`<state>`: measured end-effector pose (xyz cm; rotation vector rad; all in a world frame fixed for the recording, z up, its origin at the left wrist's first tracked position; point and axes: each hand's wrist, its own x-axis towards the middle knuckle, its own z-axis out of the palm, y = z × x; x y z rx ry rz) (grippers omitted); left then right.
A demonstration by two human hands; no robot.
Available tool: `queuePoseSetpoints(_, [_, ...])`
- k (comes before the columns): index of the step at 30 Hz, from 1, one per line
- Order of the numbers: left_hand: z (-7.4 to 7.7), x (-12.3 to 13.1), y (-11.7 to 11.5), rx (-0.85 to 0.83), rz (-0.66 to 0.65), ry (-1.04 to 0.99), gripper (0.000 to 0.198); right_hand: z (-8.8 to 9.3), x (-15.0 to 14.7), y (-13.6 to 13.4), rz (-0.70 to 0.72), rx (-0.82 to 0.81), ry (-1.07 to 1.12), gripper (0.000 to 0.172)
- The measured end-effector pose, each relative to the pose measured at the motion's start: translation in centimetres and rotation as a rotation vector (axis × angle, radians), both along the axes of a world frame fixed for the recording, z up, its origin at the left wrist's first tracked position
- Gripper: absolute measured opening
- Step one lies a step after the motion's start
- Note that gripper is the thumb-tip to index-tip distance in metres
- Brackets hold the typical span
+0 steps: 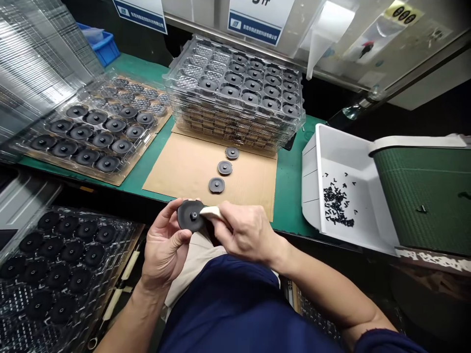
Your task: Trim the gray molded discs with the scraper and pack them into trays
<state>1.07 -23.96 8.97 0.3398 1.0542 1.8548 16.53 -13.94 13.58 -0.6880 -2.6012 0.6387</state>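
Note:
My left hand [165,242] holds a black round rubber disc [190,215] upright by its edge, with a metal-centred hub facing me. My right hand [246,231] pinches a small cream-coloured pad or scraper [209,212], and its tip touches the disc's face beside the hub. I cannot tell exactly what this cream piece is. Just beyond my hands, three similar discs [224,168] lie in a curved line on a sheet of brown cardboard [191,166].
Clear plastic trays of black discs [99,132] lie left on the green mat [290,181], with a tall tray stack [235,93] behind and another tray [62,264] lower left. Right stand a white bin of small black parts [336,206] and a green belt [423,201].

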Motion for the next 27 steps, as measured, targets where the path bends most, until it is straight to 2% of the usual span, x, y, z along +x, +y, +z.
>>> queuePoseSetpoints(3, [-0.1, 0.1, -0.1, -0.017, 0.001, -0.004, 0.054, -0.3, 0.1, -0.1, 0.001, -0.023, 0.032, 0.019])
queuePoseSetpoints(7, [-0.2, 0.2, -0.2, 0.002, 0.007, 0.000, 0.054, -0.4, 0.2, -0.2, 0.043, -0.248, 0.078, 0.021])
queuePoseSetpoints(11, [-0.5, 0.2, -0.2, 0.015, -0.015, 0.002, 0.054, -0.5, 0.3, -0.1, -0.023, -0.219, 0.080, 0.020])
queuePoseSetpoints(15, [-0.8, 0.1, -0.5, 0.008, -0.041, -0.039, 0.055, -0.5, 0.4, 0.3, 0.077, -0.252, 0.074, 0.022])
queuePoseSetpoints(17, [-0.8, 0.0, -0.7, -0.020, -0.094, -0.097, 0.055, -1.1, 0.4, 1.3, 0.034, -0.148, 0.025, 0.023])
queuePoseSetpoints(19, [-0.6, 0.0, -0.9, -0.044, -0.156, -0.170, 0.056, -2.3, 0.2, 2.7, -0.046, 0.006, -0.045, 0.025])
queuePoseSetpoints(21, [-0.2, 0.1, -0.9, -0.047, -0.195, -0.227, 0.057, -4.0, 0.1, 4.3, -0.131, 0.090, -0.139, 0.027])
queuePoseSetpoints(25, [0.8, 0.2, -0.7, -0.069, -0.212, -0.274, 0.050, -8.1, 0.9, 7.3, -0.328, 0.058, -0.335, 0.031])
queuePoseSetpoints(27, [0.9, 0.3, -0.5, -0.120, -0.232, -0.258, 0.052, -10.1, 1.6, 8.4, -0.396, 0.046, -0.386, 0.030])
